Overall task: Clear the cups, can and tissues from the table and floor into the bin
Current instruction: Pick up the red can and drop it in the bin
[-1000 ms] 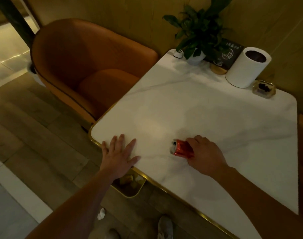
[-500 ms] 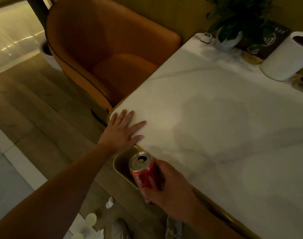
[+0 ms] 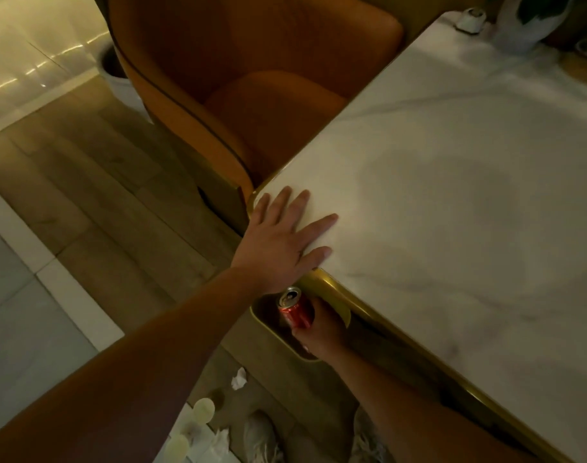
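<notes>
My right hand is closed around a red drink can, held below the table's edge and over the mouth of a gold-rimmed bin that stands under the table corner. My left hand lies flat, fingers spread, on the corner of the white marble table. On the floor near my feet lie a crumpled tissue, two pale cups and another tissue.
An orange armchair stands close against the table's left side. At the table's far edge are a white plant pot and a small white object. My shoes are by the floor litter.
My right hand lifted the can off the tabletop, carried it past the table edge and lowered it over the bin. My left hand stayed flat on the table corner.
</notes>
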### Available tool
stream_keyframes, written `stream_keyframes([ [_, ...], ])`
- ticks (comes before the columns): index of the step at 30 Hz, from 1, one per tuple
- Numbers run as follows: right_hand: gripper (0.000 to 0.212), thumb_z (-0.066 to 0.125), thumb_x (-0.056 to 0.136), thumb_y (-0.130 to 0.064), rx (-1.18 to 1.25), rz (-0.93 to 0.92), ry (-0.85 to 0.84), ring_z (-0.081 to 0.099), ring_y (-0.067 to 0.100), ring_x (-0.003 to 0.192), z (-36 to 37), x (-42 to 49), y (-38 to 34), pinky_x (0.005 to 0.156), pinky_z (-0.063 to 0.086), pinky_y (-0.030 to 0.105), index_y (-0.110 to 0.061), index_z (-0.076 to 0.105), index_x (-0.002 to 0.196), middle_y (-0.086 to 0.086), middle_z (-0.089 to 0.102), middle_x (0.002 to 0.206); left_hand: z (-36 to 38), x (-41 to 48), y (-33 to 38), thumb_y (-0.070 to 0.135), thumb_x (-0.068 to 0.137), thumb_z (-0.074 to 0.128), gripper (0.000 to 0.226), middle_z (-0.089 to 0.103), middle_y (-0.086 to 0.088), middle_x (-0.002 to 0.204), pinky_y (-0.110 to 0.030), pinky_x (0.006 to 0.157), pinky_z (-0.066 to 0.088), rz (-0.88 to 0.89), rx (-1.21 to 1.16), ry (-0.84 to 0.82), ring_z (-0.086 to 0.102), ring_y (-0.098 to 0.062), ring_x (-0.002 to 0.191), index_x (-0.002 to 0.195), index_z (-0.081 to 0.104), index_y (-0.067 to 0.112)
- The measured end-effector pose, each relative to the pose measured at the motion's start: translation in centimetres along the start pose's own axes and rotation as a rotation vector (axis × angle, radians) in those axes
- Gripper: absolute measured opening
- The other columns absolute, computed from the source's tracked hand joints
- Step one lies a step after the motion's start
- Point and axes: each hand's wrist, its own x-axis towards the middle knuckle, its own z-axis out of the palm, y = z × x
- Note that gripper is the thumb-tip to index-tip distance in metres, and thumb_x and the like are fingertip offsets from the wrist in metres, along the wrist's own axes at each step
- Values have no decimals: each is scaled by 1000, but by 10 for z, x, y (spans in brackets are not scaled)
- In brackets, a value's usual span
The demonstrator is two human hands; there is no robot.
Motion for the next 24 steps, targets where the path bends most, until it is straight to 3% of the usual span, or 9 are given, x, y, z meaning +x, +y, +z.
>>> stream_keyframes([
  [10,78,76,79,-24,1,193,-6,44,30,136,31,58,33,112,38,48,-23,35,145,7,48,146,5,-1,-1,65,93,30,55,27,-9,159,-56,117,14,3,-5,79,14,-34,148,145,31,46],
  [15,77,77,78,-30,42,238,12,53,31,127,44,68,50,104,47,44,-18,37,143,9,52,140,6,-1,-1,65,93,29,55,27,-9,158,-56,117,14,3,-10,82,15,-33,148,145,32,45],
  [20,58,62,90,-25,49,276,-28,59,26,117,46,65,59,89,54,33,-18,38,142,9,53,135,8,-2,0,64,93,31,54,30,-9,157,-55,117,14,-4,1,92,18,-33,147,143,36,45],
  [24,51,58,92,-19,79,295,-37,57,27,122,41,59,63,91,53,34,-18,42,141,9,51,138,7,-1,-1,64,93,31,53,30,-8,157,-56,116,15,-4,-5,77,17,-33,147,143,36,45],
])
